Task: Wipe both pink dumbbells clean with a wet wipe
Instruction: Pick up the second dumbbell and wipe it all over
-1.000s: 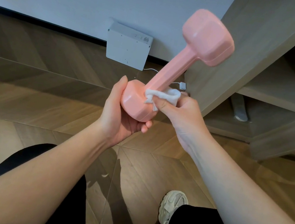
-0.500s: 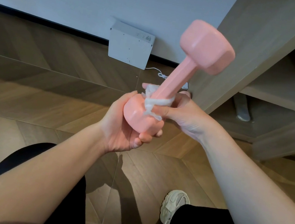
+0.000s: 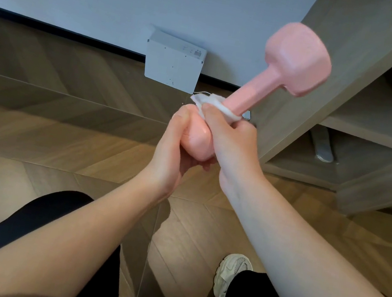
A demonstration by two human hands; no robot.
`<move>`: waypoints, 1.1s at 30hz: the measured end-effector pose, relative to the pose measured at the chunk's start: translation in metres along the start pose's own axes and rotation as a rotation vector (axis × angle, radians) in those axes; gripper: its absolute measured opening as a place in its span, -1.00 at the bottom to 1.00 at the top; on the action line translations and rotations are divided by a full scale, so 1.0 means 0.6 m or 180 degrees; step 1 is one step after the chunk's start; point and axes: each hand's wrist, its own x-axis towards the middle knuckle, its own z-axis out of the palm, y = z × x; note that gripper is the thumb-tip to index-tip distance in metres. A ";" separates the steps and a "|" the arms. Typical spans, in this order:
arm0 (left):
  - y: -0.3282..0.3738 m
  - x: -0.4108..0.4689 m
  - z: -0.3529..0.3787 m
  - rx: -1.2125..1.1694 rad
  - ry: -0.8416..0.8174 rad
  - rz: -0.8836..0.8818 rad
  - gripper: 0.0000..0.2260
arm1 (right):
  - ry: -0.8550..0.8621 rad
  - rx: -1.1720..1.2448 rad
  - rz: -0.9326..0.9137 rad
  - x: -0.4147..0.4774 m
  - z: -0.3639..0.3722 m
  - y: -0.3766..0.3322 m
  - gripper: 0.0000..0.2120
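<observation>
One pink dumbbell (image 3: 259, 94) is held in the air, tilted up to the right, its far head near the wooden shelf unit. My left hand (image 3: 173, 149) cups the near head from below and the left. My right hand (image 3: 233, 139) is wrapped around the low end of the handle with a white wet wipe (image 3: 213, 104) pressed between fingers and handle. The wipe sticks out above my thumb. The second pink dumbbell is not in view.
A white box (image 3: 173, 64) with a thin cable leans on the grey wall at floor level. A wooden shelf unit (image 3: 367, 121) stands at the right, close to the dumbbell's far head. My legs and a white shoe (image 3: 226, 284) are on the wooden floor below.
My right hand has turned over and closed around the handle with the wipe, which earlier lay on the near head. The dumbbell's far head has dropped slightly and swung to the right.
</observation>
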 end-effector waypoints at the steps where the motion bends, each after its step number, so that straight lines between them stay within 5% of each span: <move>1: -0.002 0.000 0.000 0.0149 0.0002 0.0129 -0.60 | 0.0062 -0.0008 0.0100 -0.001 0.001 -0.002 -0.82; 3: -0.002 0.000 -0.004 0.0375 -0.0049 0.0307 -0.59 | 0.0021 -0.0005 0.0121 -0.001 -0.004 -0.006 -0.82; 8: 0.009 -0.004 -0.014 0.0093 0.0029 -0.0253 -0.43 | -0.0596 -0.0122 -0.0194 -0.006 -0.028 -0.009 -0.68; 15: 0.024 -0.008 -0.029 -0.0468 -0.0300 -0.0932 -0.35 | -0.1526 -0.0400 -0.0433 -0.002 -0.064 -0.010 -0.81; 27: 0.031 -0.001 -0.052 -0.0566 -0.1014 -0.1946 -0.38 | -0.1284 -0.1064 -0.0954 0.026 -0.108 0.006 -0.78; 30: 0.030 0.001 -0.051 -0.0584 -0.0970 -0.1880 -0.41 | -0.1084 -0.1163 -0.1010 0.021 -0.103 0.011 -0.93; 33: 0.021 0.002 -0.045 -0.0480 -0.0578 -0.1363 -0.39 | -0.0830 -0.1130 -0.0926 0.012 -0.089 0.016 -0.89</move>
